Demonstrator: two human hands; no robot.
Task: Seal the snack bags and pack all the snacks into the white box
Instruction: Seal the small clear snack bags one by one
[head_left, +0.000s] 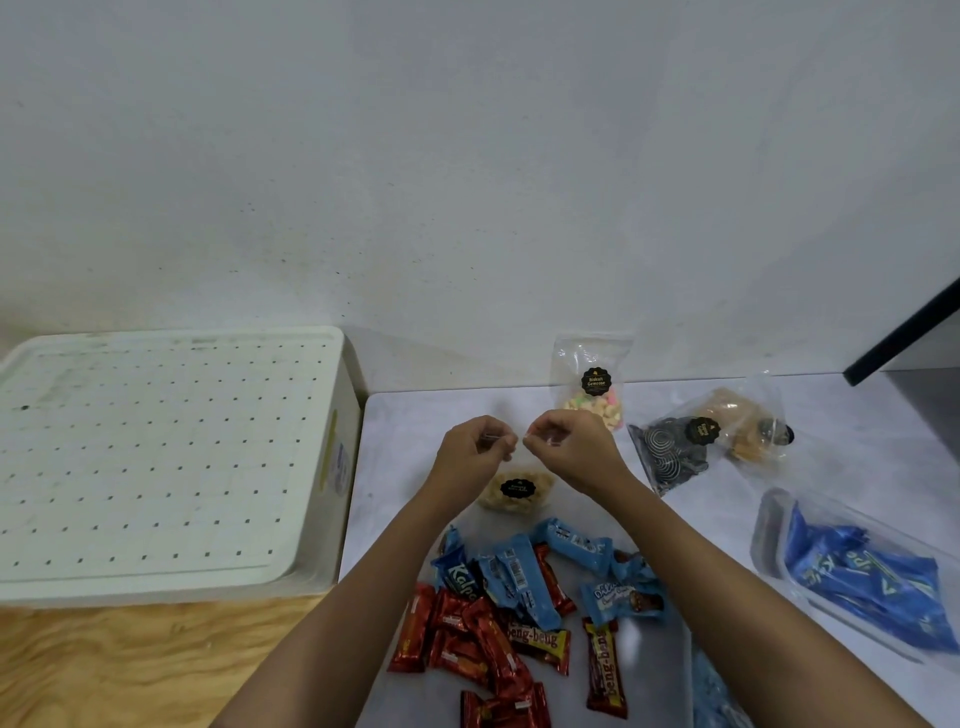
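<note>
head view: the left hand (475, 449) and right hand (576, 447) meet above the grey table (410, 426). each pinches the top edge of a clear snack bag (514, 493) of pale crackers between curled fingertips, knuckles nearly touching. the bag stands on the table just beyond a loose pile of wrapped bars (519, 613), red and blue.

the white box (156, 457) sits to the left on a wooden surface (130, 665), its dotted lid on.

a bag of coloured biscuits (592, 384) stands upright against the wall behind the hands. to the right, a bag of dark spiral cookies (670, 457) lies touching a bag of brown snacks (737, 421). nearer on the right lies a clear pack of blue wrappers (857, 571).
</note>
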